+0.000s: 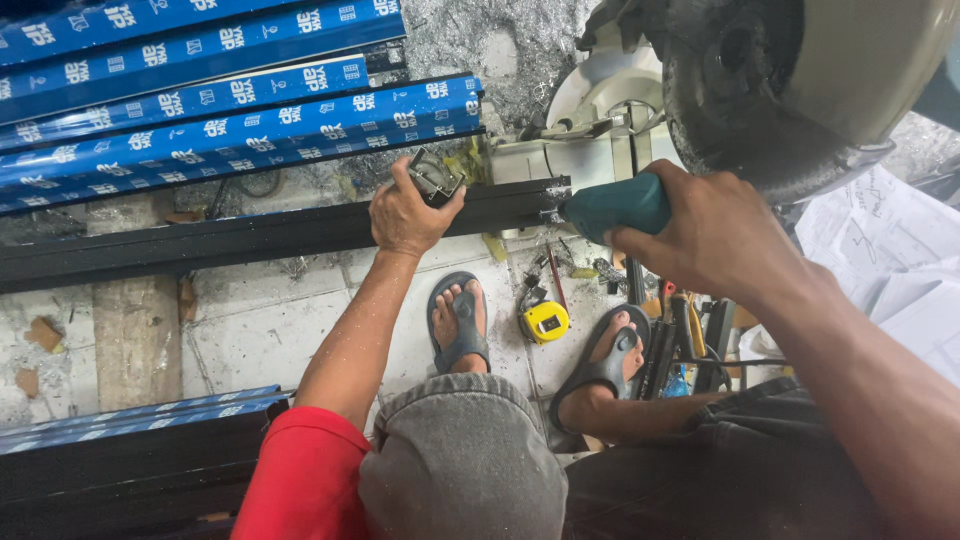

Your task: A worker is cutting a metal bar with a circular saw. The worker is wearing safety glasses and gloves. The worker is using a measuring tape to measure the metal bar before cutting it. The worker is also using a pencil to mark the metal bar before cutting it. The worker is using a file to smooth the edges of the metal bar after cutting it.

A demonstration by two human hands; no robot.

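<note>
Head view looks straight down past your knees to a tiled floor (270, 330). Your left hand (408, 212) rests on top of a long black aluminium profile bar (250, 238) that runs across the picture from the left edge to the middle. The fingers (400, 180) curl over the bar's far edge and are clamped on a small bright metal corner bracket (434, 178), which sits at the fingertips, pressed against the top of the bar; your thumb lies on the near side of it. Your right hand (705, 232) is wrapped shut around the teal plastic body of a power drill (608, 207), fingers folded over its top. The drill points left, and its nose meets the right end of the black bar, just beside the bracket.

Behind the bar lie several blue-filmed aluminium profiles (230, 120), side by side and slanting. More dark and blue-filmed profiles are stacked at the lower left. Between your sandalled feet lies a yellow tape measure (545, 321), with loose hand tools (680, 345) by your right foot. A round mitre saw head (790, 80) hangs at the upper right, white paper sheets (890, 240) beneath it.
</note>
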